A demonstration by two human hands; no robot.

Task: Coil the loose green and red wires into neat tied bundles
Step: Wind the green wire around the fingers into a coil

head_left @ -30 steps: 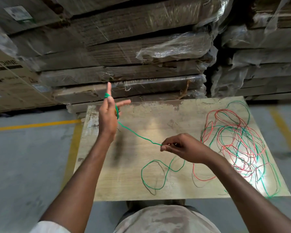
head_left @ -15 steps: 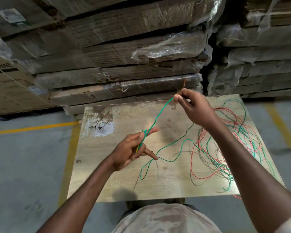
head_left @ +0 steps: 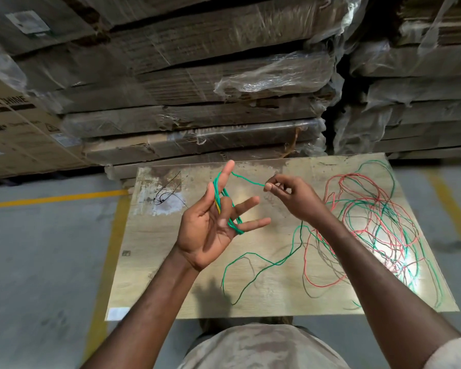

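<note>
Right, biggest first: stacked wrapped cartons (head_left: 197,75) form a wall just behind the far edge of the board (head_left: 171,275), so no room to reach back; concrete floor (head_left: 37,262) lies open to the left and near side.

Board holds the job. Tangle of red and green wire (head_left: 370,225) sits on its right half, running up to the right edge; one green strand (head_left: 253,262) trails from it across the middle toward the near edge. Left half is mostly bare, apart from a small black wire scrap (head_left: 165,195) near the far left corner.

Change vs half a second back: right hand (head_left: 290,198) has come down from the far edge and now sits just beside the left, pinching the green wire between thumb and fingertip. Left hand (head_left: 210,225) has turned palm-up, fingers spread, with several green turns (head_left: 224,203) looped between index and little finger. Before, it held only a single pass. So I'd say winding of the green bundle is under way but early; most wire is still in the tangle, red untouched.

Watch the trailing strand near the front edge; it could snag on the pile as it feeds.
</note>
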